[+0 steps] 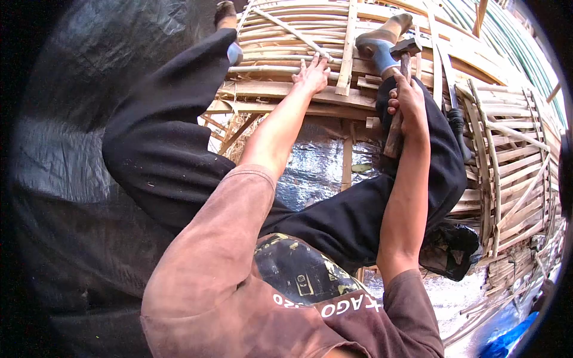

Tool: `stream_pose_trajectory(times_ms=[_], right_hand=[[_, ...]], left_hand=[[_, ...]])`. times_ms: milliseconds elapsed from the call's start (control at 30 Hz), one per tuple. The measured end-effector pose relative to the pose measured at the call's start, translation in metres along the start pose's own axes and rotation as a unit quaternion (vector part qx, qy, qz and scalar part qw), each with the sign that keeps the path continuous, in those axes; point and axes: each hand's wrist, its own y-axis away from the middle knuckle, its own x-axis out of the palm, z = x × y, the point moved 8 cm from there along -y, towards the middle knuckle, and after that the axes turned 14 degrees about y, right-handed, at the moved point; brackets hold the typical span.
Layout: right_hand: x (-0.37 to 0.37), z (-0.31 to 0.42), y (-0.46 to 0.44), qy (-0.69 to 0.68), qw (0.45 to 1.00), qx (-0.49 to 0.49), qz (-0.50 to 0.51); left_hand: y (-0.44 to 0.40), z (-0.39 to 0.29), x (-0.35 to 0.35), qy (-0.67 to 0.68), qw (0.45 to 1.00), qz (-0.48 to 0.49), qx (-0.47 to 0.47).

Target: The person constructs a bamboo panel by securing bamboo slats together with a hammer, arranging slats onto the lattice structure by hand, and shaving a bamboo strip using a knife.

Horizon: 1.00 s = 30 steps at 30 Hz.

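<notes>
My right hand (409, 107) is closed around the wooden handle of a hammer (406, 64). The hammer's dark metal head points away from me, above my right knee and close to a booted foot. My left hand (312, 76) reaches forward and rests on a row of bamboo slats (271, 55), its fingers spread. Its fingertips touch the near end of a thin diagonal bamboo strip (292, 30). Whether anything small sits under those fingers, I cannot tell. Just right of the left hand, a flat crosspiece (347, 51) lies over the slats.
A sheathed blade with a black handle (456, 128) lies beside my right leg. Further right stands a slatted bamboo panel (516, 170). A black plastic bag (450, 250) is near my right hip. Dark sheeting (65, 161) covers the left side. My legs straddle the work.
</notes>
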Motion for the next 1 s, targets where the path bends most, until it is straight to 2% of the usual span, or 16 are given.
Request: stream_pose_trajectory(times_ms=[200, 500, 600, 767, 833, 1000], right_hand=[[0.015, 0.018, 0.006, -0.013, 1.0, -0.013, -0.018], [0.015, -0.021, -0.006, 0.044, 0.999, 0.013, 0.023], [0.017, -0.022, -0.007, 0.042, 0.999, 0.018, 0.001], [0.014, -0.019, -0.002, 0.044, 0.999, 0.028, -0.013], [0.015, -0.023, -0.003, 0.038, 0.998, 0.035, -0.02], [0.026, -0.02, -0.009, 0.026, 0.999, 0.039, -0.025]], left_hand=[[0.003, 0.001, -0.001, 0.017, 1.0, 0.011, 0.009], [0.0, 0.002, -0.001, 0.03, 0.999, -0.002, 0.029], [-0.002, -0.006, -0.009, -0.014, 0.998, -0.016, 0.063], [-0.007, -0.03, -0.039, -0.093, 0.986, 0.053, 0.126], [-0.007, -0.035, -0.051, -0.099, 0.985, 0.081, 0.115], [-0.02, -0.039, -0.063, -0.105, 0.984, 0.069, 0.123]])
